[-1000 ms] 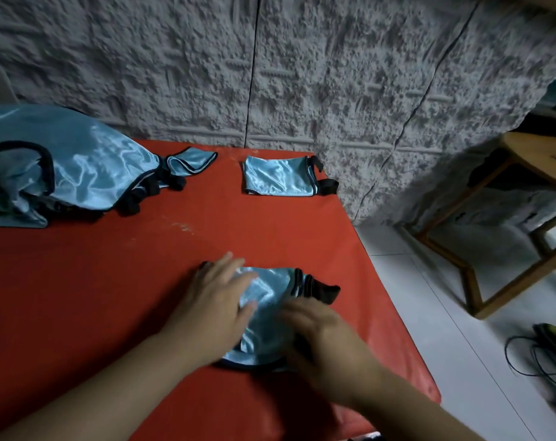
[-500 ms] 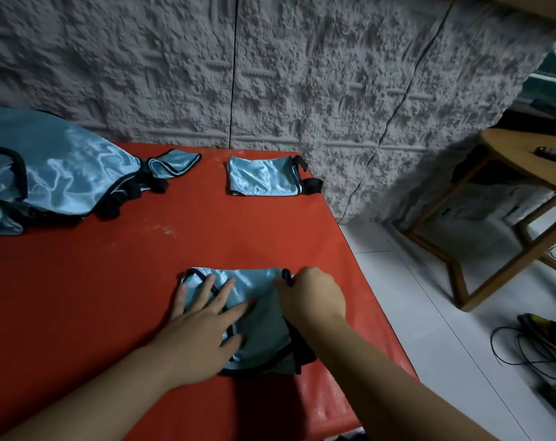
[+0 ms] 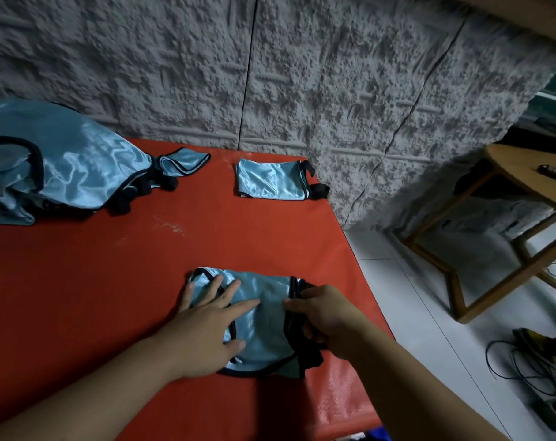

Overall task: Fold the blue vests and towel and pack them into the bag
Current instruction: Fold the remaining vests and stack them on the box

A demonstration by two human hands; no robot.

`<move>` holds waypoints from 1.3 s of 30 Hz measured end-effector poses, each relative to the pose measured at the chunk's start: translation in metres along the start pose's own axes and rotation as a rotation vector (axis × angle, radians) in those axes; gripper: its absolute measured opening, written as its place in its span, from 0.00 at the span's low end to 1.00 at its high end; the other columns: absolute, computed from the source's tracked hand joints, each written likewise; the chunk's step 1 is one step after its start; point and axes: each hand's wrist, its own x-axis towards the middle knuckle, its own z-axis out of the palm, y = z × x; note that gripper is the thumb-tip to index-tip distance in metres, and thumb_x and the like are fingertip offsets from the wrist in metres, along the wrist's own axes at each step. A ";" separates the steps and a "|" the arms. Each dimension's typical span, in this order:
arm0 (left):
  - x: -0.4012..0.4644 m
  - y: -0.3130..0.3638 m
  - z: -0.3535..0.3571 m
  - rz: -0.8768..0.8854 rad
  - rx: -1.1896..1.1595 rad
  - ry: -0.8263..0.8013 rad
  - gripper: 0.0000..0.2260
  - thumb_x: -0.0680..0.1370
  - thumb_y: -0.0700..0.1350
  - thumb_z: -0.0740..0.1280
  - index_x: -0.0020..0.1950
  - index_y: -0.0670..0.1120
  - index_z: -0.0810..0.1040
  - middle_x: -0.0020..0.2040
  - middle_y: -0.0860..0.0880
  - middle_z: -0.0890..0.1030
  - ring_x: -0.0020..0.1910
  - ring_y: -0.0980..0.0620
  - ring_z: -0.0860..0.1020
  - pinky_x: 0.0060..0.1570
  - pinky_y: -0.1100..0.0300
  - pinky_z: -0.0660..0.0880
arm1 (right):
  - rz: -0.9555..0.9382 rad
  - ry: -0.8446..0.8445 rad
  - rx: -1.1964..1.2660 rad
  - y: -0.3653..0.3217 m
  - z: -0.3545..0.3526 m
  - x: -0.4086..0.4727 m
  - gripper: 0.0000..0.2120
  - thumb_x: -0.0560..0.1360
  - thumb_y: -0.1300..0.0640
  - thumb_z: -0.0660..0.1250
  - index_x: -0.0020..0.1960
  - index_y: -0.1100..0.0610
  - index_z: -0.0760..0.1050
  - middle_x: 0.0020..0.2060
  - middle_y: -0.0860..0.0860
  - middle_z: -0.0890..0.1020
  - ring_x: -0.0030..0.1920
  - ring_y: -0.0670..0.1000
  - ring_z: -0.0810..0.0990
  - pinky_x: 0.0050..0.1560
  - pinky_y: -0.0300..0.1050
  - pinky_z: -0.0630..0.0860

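Nearest, a folded vest (image 3: 264,316) lies on the red bench (image 3: 111,281), close to its right edge. The left hand (image 3: 206,326) rests flat on the vest's left half, fingers straight and spread. The right hand (image 3: 327,316) curls its fingers round the black straps at the vest's right side and grips them. Both forearms reach in from the near edge and cover part of the bench there.

The bench top is a smooth red sheet with a few pale scuffs near its middle. Farther back, by the far right corner, a second folded vest (image 3: 270,183) lies flat, its black straps sticking out to the right. At the far left sits a pile (image 3: 63,173) of shiny blue cloth with black trim, loose and crumpled, well apart from both folded vests.

The vests are glossy, satin-like, pale blue, edged in black binding.

Behind the bench stands a rough grey wall (image 3: 302,74), coarse-grained, with thin dark seams. To the right, on pale floor tiles, a wooden table (image 3: 525,179) has slanted legs, and black cables (image 3: 525,367) lie coiled nearer.
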 end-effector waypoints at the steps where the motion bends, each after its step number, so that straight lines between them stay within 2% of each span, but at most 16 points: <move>1: 0.000 0.000 0.000 0.002 -0.006 0.001 0.33 0.79 0.61 0.62 0.78 0.71 0.46 0.81 0.58 0.36 0.76 0.56 0.26 0.75 0.42 0.28 | -0.023 -0.018 -0.004 0.005 -0.001 -0.002 0.12 0.76 0.56 0.74 0.38 0.60 0.75 0.21 0.55 0.69 0.19 0.50 0.63 0.23 0.38 0.56; 5: 0.000 0.001 -0.003 0.007 -0.023 0.010 0.32 0.80 0.60 0.63 0.77 0.72 0.47 0.82 0.58 0.38 0.76 0.56 0.26 0.75 0.41 0.29 | -0.039 -0.061 0.012 0.016 -0.006 -0.014 0.18 0.74 0.60 0.74 0.30 0.55 0.71 0.22 0.54 0.67 0.21 0.49 0.64 0.24 0.38 0.55; 9: -0.004 0.010 -0.005 0.038 0.013 0.022 0.29 0.81 0.56 0.61 0.77 0.71 0.50 0.82 0.55 0.39 0.76 0.53 0.25 0.72 0.36 0.26 | 0.008 -0.026 0.098 0.019 -0.010 -0.025 0.10 0.76 0.64 0.72 0.37 0.60 0.75 0.21 0.51 0.73 0.19 0.48 0.62 0.24 0.36 0.53; 11: -0.007 0.019 -0.005 0.119 0.075 0.071 0.27 0.80 0.56 0.59 0.78 0.68 0.54 0.82 0.54 0.41 0.77 0.54 0.26 0.73 0.37 0.26 | 0.006 0.010 0.081 0.020 -0.008 -0.030 0.08 0.77 0.62 0.72 0.41 0.62 0.77 0.24 0.54 0.77 0.18 0.48 0.63 0.22 0.35 0.55; 13: -0.010 0.029 -0.004 0.193 0.065 0.039 0.24 0.81 0.57 0.58 0.77 0.66 0.59 0.82 0.56 0.41 0.77 0.56 0.27 0.74 0.39 0.28 | -0.020 0.048 0.041 0.022 -0.002 -0.033 0.14 0.79 0.54 0.71 0.39 0.61 0.77 0.27 0.59 0.76 0.18 0.49 0.65 0.22 0.35 0.56; 15: -0.012 0.034 -0.001 0.246 0.040 -0.058 0.16 0.82 0.57 0.58 0.70 0.66 0.67 0.82 0.56 0.42 0.77 0.55 0.27 0.75 0.41 0.29 | -0.061 0.084 -0.053 0.022 0.005 -0.034 0.18 0.77 0.49 0.73 0.36 0.61 0.77 0.26 0.62 0.76 0.18 0.48 0.67 0.20 0.36 0.59; 17: -0.011 0.031 0.003 0.282 -0.022 -0.141 0.07 0.82 0.56 0.58 0.57 0.66 0.72 0.83 0.57 0.46 0.78 0.56 0.29 0.76 0.43 0.30 | -0.119 0.098 -0.270 0.024 0.011 -0.032 0.14 0.72 0.53 0.77 0.33 0.60 0.78 0.26 0.57 0.81 0.18 0.44 0.70 0.21 0.39 0.64; 21: -0.005 0.021 -0.004 0.290 -0.345 -0.131 0.07 0.80 0.55 0.66 0.46 0.63 0.82 0.78 0.60 0.65 0.79 0.66 0.48 0.78 0.48 0.34 | -0.048 0.085 -0.602 0.027 0.008 -0.028 0.10 0.64 0.57 0.75 0.41 0.61 0.79 0.33 0.56 0.85 0.31 0.53 0.83 0.27 0.45 0.75; 23: -0.002 0.017 -0.009 0.202 -0.555 0.062 0.10 0.74 0.60 0.69 0.45 0.57 0.87 0.65 0.60 0.80 0.69 0.70 0.69 0.79 0.54 0.50 | -0.025 0.157 -0.757 0.026 0.003 -0.030 0.17 0.63 0.54 0.75 0.50 0.57 0.78 0.43 0.53 0.85 0.43 0.55 0.85 0.38 0.47 0.80; 25: 0.002 0.012 -0.013 0.057 -0.577 0.406 0.14 0.70 0.61 0.68 0.39 0.53 0.85 0.44 0.60 0.85 0.48 0.63 0.82 0.61 0.56 0.75 | -0.045 0.273 -0.716 0.022 0.002 -0.034 0.26 0.63 0.44 0.74 0.57 0.53 0.73 0.48 0.49 0.83 0.48 0.53 0.83 0.43 0.48 0.80; 26: 0.004 0.007 -0.014 -0.029 -0.489 0.564 0.12 0.71 0.60 0.69 0.37 0.53 0.83 0.38 0.57 0.82 0.41 0.59 0.81 0.50 0.55 0.78 | -0.042 0.338 -0.644 0.021 0.004 -0.033 0.30 0.62 0.35 0.71 0.57 0.51 0.71 0.48 0.48 0.82 0.48 0.53 0.83 0.43 0.47 0.79; 28: 0.006 -0.001 -0.017 -0.252 -0.239 0.707 0.11 0.72 0.59 0.73 0.41 0.52 0.81 0.41 0.54 0.79 0.42 0.51 0.79 0.46 0.52 0.77 | 0.011 0.402 -0.614 0.017 0.009 -0.028 0.38 0.59 0.25 0.61 0.56 0.53 0.74 0.46 0.49 0.82 0.46 0.54 0.83 0.42 0.46 0.78; 30: 0.008 -0.007 -0.019 -0.514 -0.073 0.557 0.21 0.72 0.62 0.72 0.52 0.47 0.77 0.50 0.45 0.79 0.52 0.42 0.78 0.54 0.49 0.74 | 0.070 0.371 -0.679 0.020 0.014 -0.020 0.35 0.61 0.26 0.61 0.53 0.54 0.77 0.42 0.49 0.81 0.41 0.53 0.81 0.35 0.43 0.75; 32: 0.010 -0.009 -0.020 -0.641 -0.006 0.357 0.26 0.72 0.65 0.71 0.56 0.45 0.74 0.56 0.43 0.79 0.57 0.41 0.78 0.55 0.50 0.74 | 0.090 0.335 -0.739 0.020 0.016 -0.018 0.25 0.67 0.34 0.67 0.50 0.54 0.77 0.38 0.47 0.79 0.38 0.51 0.79 0.30 0.41 0.68; 35: 0.013 -0.009 -0.022 -0.627 -0.071 0.317 0.19 0.71 0.62 0.74 0.43 0.48 0.73 0.45 0.49 0.82 0.49 0.44 0.81 0.43 0.54 0.76 | 0.103 0.321 -0.696 0.021 0.015 -0.014 0.15 0.70 0.42 0.71 0.41 0.54 0.75 0.35 0.47 0.79 0.36 0.51 0.79 0.30 0.42 0.69; 39: 0.013 -0.004 -0.032 -0.642 -0.210 0.296 0.19 0.69 0.56 0.77 0.32 0.44 0.74 0.33 0.50 0.79 0.36 0.46 0.80 0.32 0.58 0.69 | 0.087 0.386 -0.638 0.022 0.016 -0.008 0.11 0.65 0.48 0.72 0.38 0.53 0.74 0.34 0.48 0.80 0.41 0.54 0.81 0.34 0.44 0.76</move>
